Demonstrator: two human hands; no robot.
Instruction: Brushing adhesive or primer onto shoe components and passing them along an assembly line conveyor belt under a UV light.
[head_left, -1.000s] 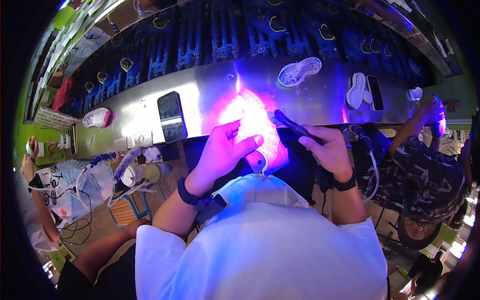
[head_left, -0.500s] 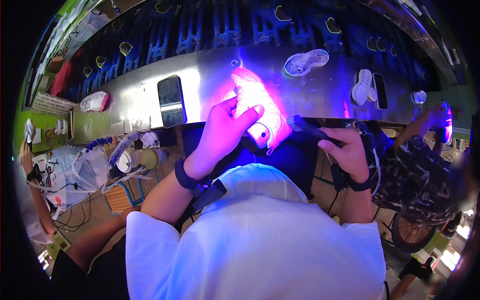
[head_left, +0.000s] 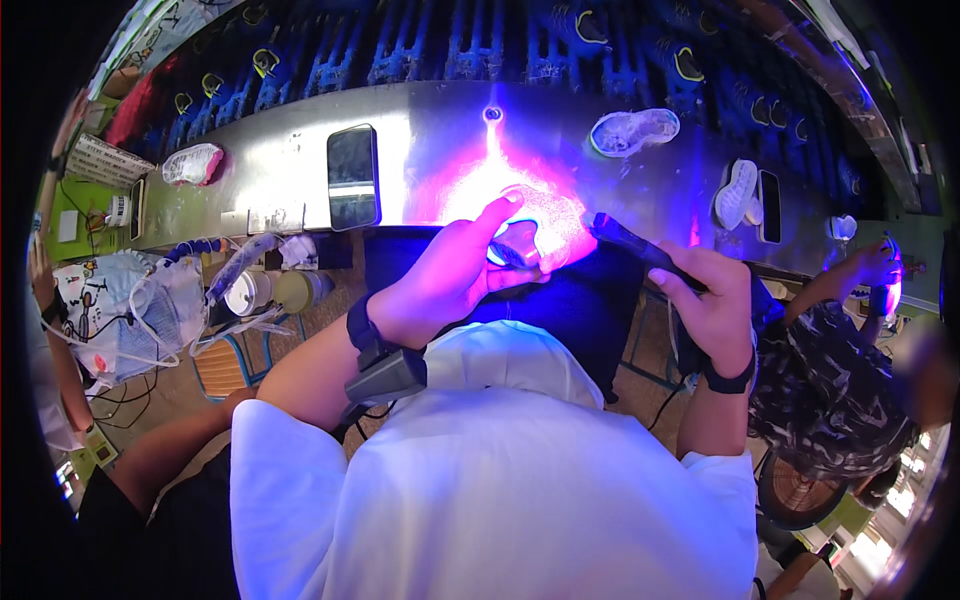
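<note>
My left hand is closed on a knit shoe upper glowing pink and violet under a strong light. Its dark opening faces me, beside my fingers and thumb. In my right hand is a black-handled brush, pointing left. The brush tip is right at the shoe's right side; whether the bristles touch it I cannot tell in the glare. Both are held over the near edge of the metal bench.
A phone lies left on the bench, a pale shoe sole to the right. Farther right are another sole and a second phone. Dark racks with shoes line the back. A co-worker in patterned clothing sits at right.
My left hand has turned the shoe upper, so its toe no longer points away from me and its opening faces me. The brush has come close to the shoe's right side.
</note>
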